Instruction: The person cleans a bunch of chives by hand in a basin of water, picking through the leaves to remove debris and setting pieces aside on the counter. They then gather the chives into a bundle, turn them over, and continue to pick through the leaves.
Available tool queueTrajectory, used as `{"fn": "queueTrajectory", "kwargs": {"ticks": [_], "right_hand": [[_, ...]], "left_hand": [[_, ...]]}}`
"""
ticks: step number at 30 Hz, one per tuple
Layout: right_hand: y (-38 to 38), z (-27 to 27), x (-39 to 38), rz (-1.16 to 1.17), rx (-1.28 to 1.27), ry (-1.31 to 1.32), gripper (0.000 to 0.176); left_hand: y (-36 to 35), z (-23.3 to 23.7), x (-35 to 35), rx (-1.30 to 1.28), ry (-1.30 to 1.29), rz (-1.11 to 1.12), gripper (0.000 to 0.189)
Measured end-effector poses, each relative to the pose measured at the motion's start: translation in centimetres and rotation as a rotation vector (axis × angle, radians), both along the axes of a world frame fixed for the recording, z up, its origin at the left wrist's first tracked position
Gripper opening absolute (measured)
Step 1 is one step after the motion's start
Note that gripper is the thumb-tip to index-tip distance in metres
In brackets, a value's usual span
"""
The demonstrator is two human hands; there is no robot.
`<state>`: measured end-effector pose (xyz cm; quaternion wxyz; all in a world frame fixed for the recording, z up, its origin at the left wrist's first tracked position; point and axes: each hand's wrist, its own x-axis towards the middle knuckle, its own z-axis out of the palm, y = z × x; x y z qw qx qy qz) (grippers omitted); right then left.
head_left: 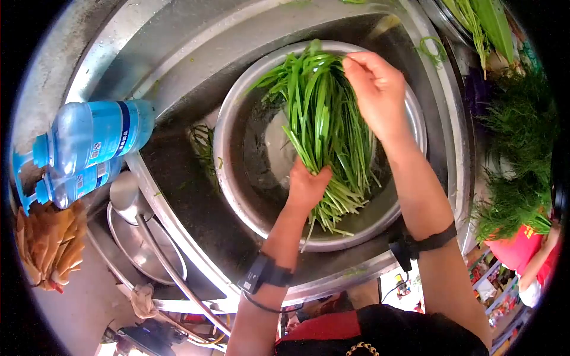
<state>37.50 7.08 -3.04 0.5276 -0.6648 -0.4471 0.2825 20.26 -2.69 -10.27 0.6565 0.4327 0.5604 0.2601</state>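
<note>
A thick bunch of garlic chives (314, 104) lies across a round metal basin (223, 157), leaves toward the far rim and pale stem ends toward me. The basin stands in a stainless sink (193, 228), with what looks like water in it. My left hand (307, 185) is closed round the bunch near its lower stems. At the upper right of the bunch, my right hand (380, 89) has its fingers curled in a pinch beside the leaf tips. Whatever is between those fingertips, if anything, is too small to make out.
Two blue pump bottles (110, 133) stand at the left edge. Near them are a metal ladle (126, 193) and a bowl (178, 261). Dill (516, 148) and other greens (493, 26) lie at the right. A person in red (513, 258) is at the far right.
</note>
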Motion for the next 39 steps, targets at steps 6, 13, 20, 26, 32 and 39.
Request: {"fn": "queueTrajectory", "kwargs": {"ticks": [6, 13, 20, 26, 32, 39], "right_hand": [[-5.0, 2.4, 0.9, 0.151, -0.286, 0.266, 0.012], [-9.3, 1.1, -0.9, 0.072, -0.239, 0.548, 0.012], [-10.2, 1.2, -1.3, 0.054, -0.207, 0.569, 0.010], [-10.4, 0.4, -0.2, 0.002, -0.239, 0.514, 0.011], [-10.1, 0.0, -0.1, -0.077, -0.239, 0.554, 0.013], [-10.0, -0.5, -0.7, -0.134, -0.128, -0.055, 0.022]], "left_hand": [[1.3, 0.4, 0.1, 0.079, 0.292, 0.047, 0.085], [2.3, 5.7, 0.0, 0.756, 0.434, 0.147, 0.068], [9.5, 7.6, 2.2, 1.122, 0.366, -0.423, 0.031], [9.4, 7.2, 1.2, 0.838, 0.261, -0.287, 0.014], [9.1, 7.4, 0.7, 0.136, -0.225, 0.037, 0.011], [9.5, 6.5, 0.3, -0.038, -0.406, 0.175, 0.009]]}}
